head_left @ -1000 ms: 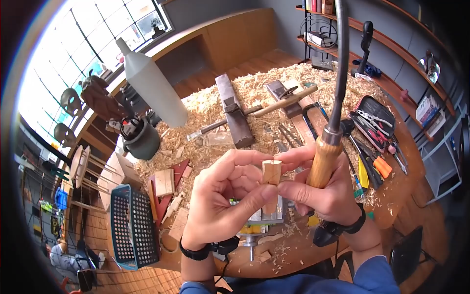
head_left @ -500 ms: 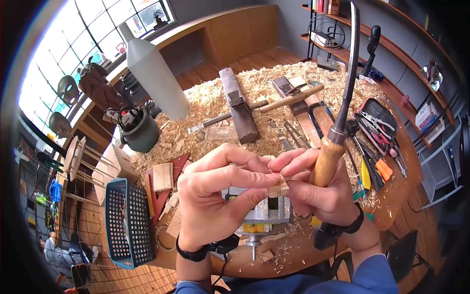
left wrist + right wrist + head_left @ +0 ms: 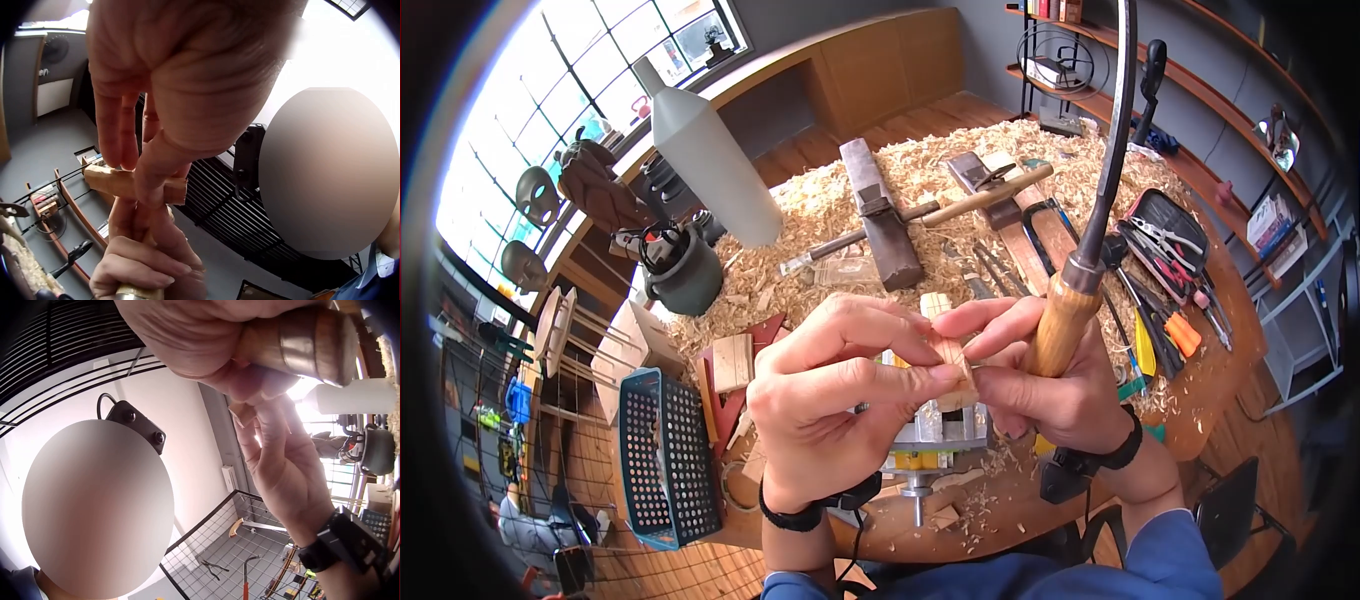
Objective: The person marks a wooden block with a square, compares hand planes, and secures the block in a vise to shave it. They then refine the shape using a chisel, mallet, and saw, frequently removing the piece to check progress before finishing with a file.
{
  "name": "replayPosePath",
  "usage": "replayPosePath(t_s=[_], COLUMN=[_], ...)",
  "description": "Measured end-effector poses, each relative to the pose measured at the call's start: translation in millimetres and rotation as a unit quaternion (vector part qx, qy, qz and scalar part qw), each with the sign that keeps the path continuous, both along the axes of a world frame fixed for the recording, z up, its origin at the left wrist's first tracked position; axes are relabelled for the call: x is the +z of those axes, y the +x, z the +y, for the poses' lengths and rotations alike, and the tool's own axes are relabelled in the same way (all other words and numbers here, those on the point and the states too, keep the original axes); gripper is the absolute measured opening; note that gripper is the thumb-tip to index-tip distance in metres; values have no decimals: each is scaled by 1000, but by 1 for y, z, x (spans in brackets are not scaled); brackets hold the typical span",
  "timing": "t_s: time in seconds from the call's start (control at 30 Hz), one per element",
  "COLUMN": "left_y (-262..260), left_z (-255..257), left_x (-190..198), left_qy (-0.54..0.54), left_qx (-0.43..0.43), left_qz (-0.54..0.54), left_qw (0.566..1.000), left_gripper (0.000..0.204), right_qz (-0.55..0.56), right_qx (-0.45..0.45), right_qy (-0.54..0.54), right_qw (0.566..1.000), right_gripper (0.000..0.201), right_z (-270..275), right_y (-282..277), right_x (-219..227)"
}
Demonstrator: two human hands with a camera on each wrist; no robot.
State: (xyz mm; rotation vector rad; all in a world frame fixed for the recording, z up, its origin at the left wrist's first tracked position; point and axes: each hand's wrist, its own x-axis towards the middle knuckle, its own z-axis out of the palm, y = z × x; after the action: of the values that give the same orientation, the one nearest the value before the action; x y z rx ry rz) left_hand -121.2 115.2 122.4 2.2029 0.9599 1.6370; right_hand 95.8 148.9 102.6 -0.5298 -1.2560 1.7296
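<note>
A small pale wooden piece point(image 3: 952, 352) is pinched between both hands above a metal vise point(image 3: 930, 430). The left hand point(image 3: 840, 390) holds it between thumb and fingers; in the left wrist view the wooden piece point(image 3: 112, 181) lies lengthwise across the fingertips. The right hand point(image 3: 1050, 385) touches the piece's other side with thumb and fingertips, and also grips the wooden handle point(image 3: 1062, 325) of a long gouge, whose dark metal shaft point(image 3: 1112, 150) points up. In the right wrist view, one end of the wooden piece point(image 3: 242, 415) shows beside the fingers.
Wood shavings point(image 3: 800, 200) cover much of the table, with a wooden plane point(image 3: 880, 215) and a mallet point(image 3: 990, 198) among them. A white bottle point(image 3: 715, 160) and a dark pot point(image 3: 687, 272) stand at the left, near a perforated basket point(image 3: 665, 455). Pliers point(image 3: 1165, 245) lie at the right.
The wooden piece has been turned and tilted between the fingers. Compared with a second ago, the left hand has rotated, its fingers now reaching over the piece, while the right keeps the gouge.
</note>
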Motion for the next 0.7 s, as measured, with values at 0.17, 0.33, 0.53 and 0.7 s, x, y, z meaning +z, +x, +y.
replayPosePath(t_s=[0.17, 0.33, 0.53, 0.7], left_y=[1, 0, -2, -2], left_z=[-2, -2, 0, -1], left_x=[0, 0, 2, 0], left_qy=[-30, -47, 31, 55], left_qx=[-8, -22, -4, 0], left_qz=[-29, -42, 23, 37], left_qw=[999, 998, 999, 998], left_gripper=[21, 22, 18, 18], right_qz=[-4, 17, -2, -33], right_qx=[-7, -7, -44, -51], right_qy=[23, 29, 56, 123], right_qw=[1000, 999, 997, 991], right_gripper=[13, 15, 23, 42], right_z=[2, 2, -1, 4], right_y=[-1, -2, -1, 0], right_x=[-5, -7, -4, -9])
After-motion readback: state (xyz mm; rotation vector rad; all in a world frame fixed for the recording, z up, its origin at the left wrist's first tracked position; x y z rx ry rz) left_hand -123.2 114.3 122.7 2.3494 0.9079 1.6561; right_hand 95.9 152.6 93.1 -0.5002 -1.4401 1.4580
